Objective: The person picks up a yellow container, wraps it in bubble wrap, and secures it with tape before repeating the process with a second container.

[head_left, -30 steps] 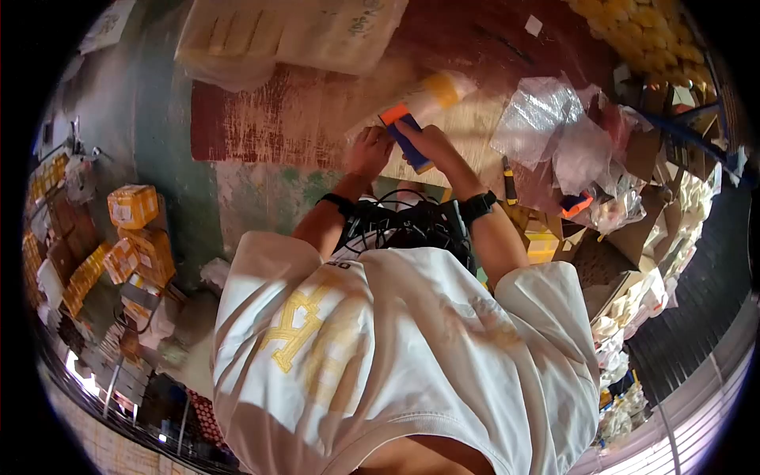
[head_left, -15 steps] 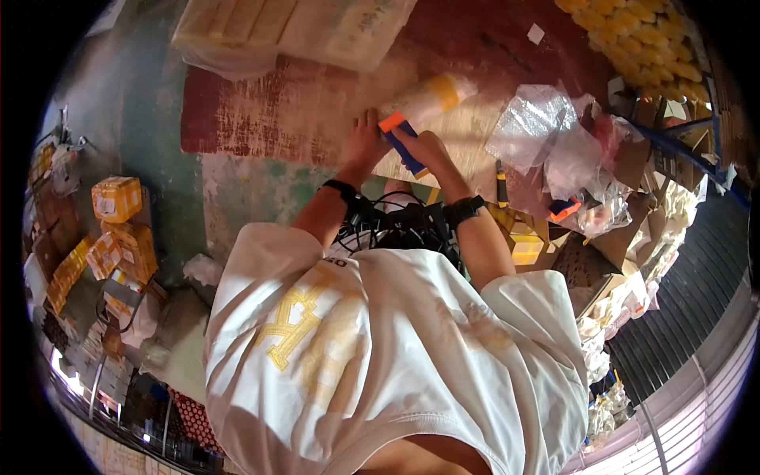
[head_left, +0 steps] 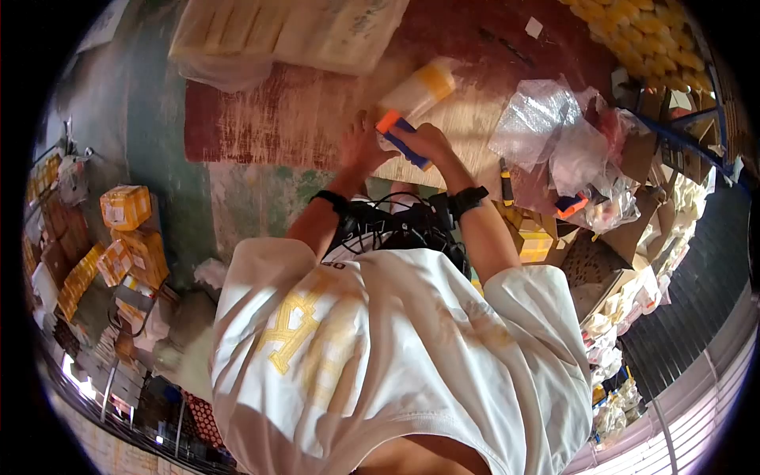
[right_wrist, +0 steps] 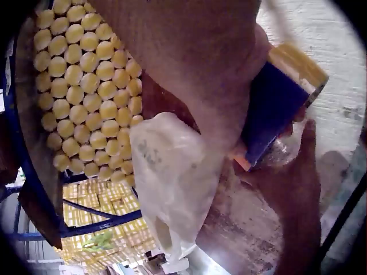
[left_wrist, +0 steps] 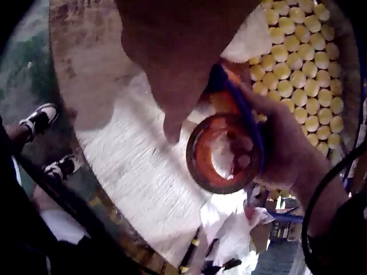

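Elongated, yellow-banded plastic parcel [head_left: 418, 90] has turned slightly.

Pretty beat-up place tbh: scuffed red surface [head_left: 451, 36] around 12 o'clock, worn greenish floor [head_left: 158, 134] at 10, blue metal rack [head_left: 682, 131] at 2, bright slatted light [head_left: 704, 427] past 4.

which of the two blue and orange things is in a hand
The tape dispenser gripped by the right hand; the other one lies by the clear plastic, untouched.
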{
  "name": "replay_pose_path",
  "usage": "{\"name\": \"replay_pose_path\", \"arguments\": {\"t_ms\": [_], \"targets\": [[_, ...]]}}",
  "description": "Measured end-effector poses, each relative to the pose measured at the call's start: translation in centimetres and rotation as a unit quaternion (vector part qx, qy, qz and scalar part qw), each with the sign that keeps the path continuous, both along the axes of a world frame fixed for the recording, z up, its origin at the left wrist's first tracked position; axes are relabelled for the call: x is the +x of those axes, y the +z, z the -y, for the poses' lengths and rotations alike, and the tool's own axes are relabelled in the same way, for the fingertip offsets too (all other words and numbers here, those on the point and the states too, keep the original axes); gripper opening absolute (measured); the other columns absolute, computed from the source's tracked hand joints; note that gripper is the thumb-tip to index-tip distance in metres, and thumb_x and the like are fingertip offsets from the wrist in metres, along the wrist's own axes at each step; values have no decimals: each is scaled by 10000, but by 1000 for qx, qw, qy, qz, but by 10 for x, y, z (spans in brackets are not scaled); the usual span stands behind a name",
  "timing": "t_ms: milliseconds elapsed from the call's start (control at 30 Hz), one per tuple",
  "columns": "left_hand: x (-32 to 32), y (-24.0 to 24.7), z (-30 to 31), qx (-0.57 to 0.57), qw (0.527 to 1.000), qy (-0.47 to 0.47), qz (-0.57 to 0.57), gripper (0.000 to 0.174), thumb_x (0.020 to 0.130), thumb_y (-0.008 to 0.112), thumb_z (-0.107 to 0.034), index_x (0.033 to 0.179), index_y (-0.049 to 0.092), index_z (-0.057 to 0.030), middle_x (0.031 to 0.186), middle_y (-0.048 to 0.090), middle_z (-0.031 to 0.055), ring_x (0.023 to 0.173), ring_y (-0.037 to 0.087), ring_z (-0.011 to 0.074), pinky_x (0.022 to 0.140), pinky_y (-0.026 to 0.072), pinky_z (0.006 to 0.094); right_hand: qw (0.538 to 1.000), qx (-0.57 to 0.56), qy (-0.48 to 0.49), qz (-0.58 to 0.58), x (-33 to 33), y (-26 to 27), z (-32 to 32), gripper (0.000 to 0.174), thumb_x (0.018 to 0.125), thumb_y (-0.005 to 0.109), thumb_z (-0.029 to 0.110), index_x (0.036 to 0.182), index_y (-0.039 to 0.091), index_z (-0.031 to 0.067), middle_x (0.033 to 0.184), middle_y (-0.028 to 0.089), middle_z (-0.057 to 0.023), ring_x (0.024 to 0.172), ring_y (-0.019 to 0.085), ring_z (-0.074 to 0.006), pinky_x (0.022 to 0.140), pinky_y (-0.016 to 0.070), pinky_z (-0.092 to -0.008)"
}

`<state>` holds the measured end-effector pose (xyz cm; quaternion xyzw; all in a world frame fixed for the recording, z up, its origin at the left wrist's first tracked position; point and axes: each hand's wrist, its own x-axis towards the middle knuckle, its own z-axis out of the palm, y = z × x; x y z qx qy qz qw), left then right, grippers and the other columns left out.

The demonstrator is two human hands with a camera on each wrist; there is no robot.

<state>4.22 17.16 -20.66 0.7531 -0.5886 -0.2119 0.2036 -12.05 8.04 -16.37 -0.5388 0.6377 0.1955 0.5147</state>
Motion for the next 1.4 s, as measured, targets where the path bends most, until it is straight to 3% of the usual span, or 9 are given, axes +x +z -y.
{"name": "replay_pose_path", "arguments": {"t_ms": [133, 300, 467, 567, 767, 933, 1033, 1233, 1400], "targets": [[-4, -35, 7, 114, 971, 71, -197, 1027, 634, 906, -313, 1467, 361, -61, 1325, 547, 225, 1234, 537, 407, 995, 485, 479, 1000, 1, -19, 19, 2, 9, -4, 854, 733, 628, 808, 864, 737, -29, 841, 737, -185, 815, 736, -298, 745, 566, -397], [41, -94, 20, 154, 951, -55, -263, 1058, 616, 924, -340, 1463, 350, -69, 1362, 513, 227, 1234, 535, 420, 1015, 481, 469, 998, 10, -19, 57, -9, 26, 0, 789, 764, 634, 775, 749, 719, -9, 706, 720, -141, 666, 733, -251, 642, 569, -343], [4, 25, 12, 154, 988, 15, -14, 1088, 611, 926, -328, 1479, 327, -60, 1436, 429, 227, 1282, 489, 444, 1016, 470, 475, 995, -80, 61, -22, 1, 7, 3, 829, 727, 639, 802, 791, 733, -19, 766, 730, -179, 758, 743, -289, 691, 568, -374], [0, -51, 1, 43, 997, 34, -47, 1045, 622, 920, -351, 1458, 370, -51, 1353, 524, 221, 1226, 548, 424, 975, 493, 478, 998, -53, 26, 1, 7, 29, 4, 848, 719, 634, 813, 801, 737, -25, 782, 731, -196, 797, 743, -300, 715, 566, -386], [39, -68, 10, 149, 935, -35, -319, 933, 595, 933, -373, 1356, 505, -45, 1096, 686, 191, 1041, 661, 386, 888, 537, 468, 997, -39, 66, 23, -12, 20, 9, 876, 698, 630, 828, 834, 741, -30, 800, 730, -204, 810, 743, -311, 711, 563, -397], [-10, 41, 7, 219, 975, -20, 37, 1023, 639, 942, -291, 1472, 386, -79, 1524, 321, 208, 1266, 514, 426, 974, 513, 482, 996, -46, 69, 12, -7, 26, 6, 931, 677, 620, 848, 893, 736, -49, 865, 736, -217, 831, 738, -335, 722, 561, -400], [-11, -26, -2, 109, 990, 50, -71, 1095, 607, 932, -345, 1494, 327, -129, 1398, 500, 190, 1213, 566, 403, 913, 527, 496, 997, -58, 48, 7, -7, 14, -8, 922, 683, 620, 847, 883, 738, -45, 848, 736, -209, 819, 740, -323, 716, 562, -402], [42, -48, 19, 248, 899, -59, -356, 960, 653, 917, -302, 1426, 415, -33, 1266, 607, 203, 1124, 626, 392, 942, 525, 488, 997, -48, 56, 27, -20, 18, -6, 898, 696, 624, 830, 880, 741, -41, 838, 733, -215, 804, 737, -334, 698, 565, -405], [13, -8, 1, 139, 989, -46, -38, 1099, 594, 934, -304, 1463, 318, -32, 1366, 510, 201, 1202, 563, 434, 944, 526, 510, 995, -55, 79, 18, -11, 15, 0, 897, 706, 617, 820, 888, 743, -49, 843, 732, -221, 805, 735, -339, 701, 565, -419]]}}
